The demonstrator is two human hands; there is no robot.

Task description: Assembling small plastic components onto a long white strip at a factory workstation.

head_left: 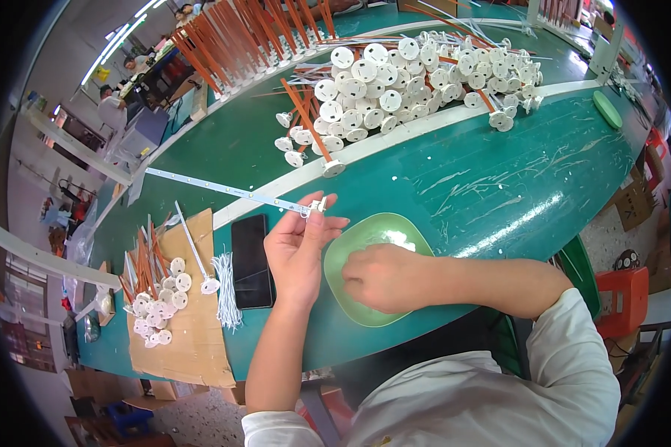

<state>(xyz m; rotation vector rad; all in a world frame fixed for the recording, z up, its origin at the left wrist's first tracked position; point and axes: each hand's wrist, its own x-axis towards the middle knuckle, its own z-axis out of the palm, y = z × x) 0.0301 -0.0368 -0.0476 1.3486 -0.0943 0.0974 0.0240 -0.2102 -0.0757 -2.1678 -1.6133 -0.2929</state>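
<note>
My left hand pinches one end of a narrow LED strip, where a small white plastic piece sits between thumb and fingers. The strip points up and to the left, above the table. Over a light green plastic dish my right hand is lowered, its fingers curled down inside. Whatever those fingers hold, if anything, is hidden beneath the hand. Left of my left wrist lie a black phone and a bundle of white wires.
Cardboard at left carries a pile of white round-based pieces with strips. A larger heap of white discs lies beyond a pale rail. Upright orange strips stand farther back. A red stool is at right.
</note>
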